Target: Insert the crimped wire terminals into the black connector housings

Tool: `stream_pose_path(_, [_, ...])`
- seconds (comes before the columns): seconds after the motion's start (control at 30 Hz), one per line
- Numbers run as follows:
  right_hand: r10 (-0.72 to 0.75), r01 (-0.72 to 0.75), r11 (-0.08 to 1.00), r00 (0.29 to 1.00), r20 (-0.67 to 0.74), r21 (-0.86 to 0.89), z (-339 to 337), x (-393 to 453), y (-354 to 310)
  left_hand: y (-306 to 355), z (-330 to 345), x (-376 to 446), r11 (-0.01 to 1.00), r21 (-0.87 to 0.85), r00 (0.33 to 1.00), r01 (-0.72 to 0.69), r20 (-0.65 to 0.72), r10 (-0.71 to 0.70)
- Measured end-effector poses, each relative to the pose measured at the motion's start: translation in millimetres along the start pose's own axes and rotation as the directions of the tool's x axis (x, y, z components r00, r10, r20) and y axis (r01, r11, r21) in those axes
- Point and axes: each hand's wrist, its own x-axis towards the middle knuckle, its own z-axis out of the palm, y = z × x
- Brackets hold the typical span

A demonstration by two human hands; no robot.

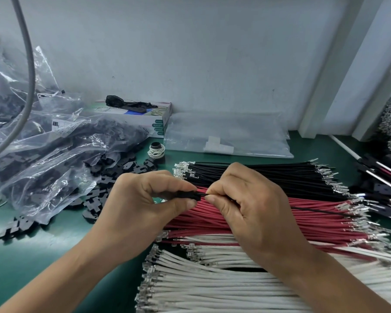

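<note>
White wires (212,288) lie nearest us at six o'clock, red wires (314,213) above them, black wires (269,172) beyond. At centre our left hand (140,204) pinches a black housing (186,195) between thumb and fingers. Our right hand (246,199) pinches a black wire (314,210) just beside the housing's right end; its free end trails toward three o'clock. Loose housings (113,181) lie at nine o'clock, beside bags (43,143) on our green mat (43,245).

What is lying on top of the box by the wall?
A crumpled black glove-like item lies on top of the box; the box's contents cannot be seen.
</note>
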Motion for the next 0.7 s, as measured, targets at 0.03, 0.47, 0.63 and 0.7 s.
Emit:
stream_pose_path(0.03, [-0.003,0.003,1.0,1.0,-0.009,-0.031,-1,1,0,0,0,0,1.0,-0.012,1.0,0.018,-0.003,-0.018])
stream_pose_path(0.47, [0.143,-0.123,0.987,0.963,0.231,-0.099,6,-3,-3,-5,-10,8,0.952,-0.24,0.956,0.188,-0.175,-0.233])
stream_pose_path(0.63, [0.205,-0.197,0.978,0.962,0.181,-0.062,-3,-2,0,-6,-15,9,0.935,-0.283,0.941,0.214,-0.196,-0.275])
stream_pose_path(0.7, [0.227,-0.225,0.974,0.961,0.154,-0.035,-6,-3,3,-7,-17,10,0.921,-0.313,0.937,0.233,-0.18,-0.299])
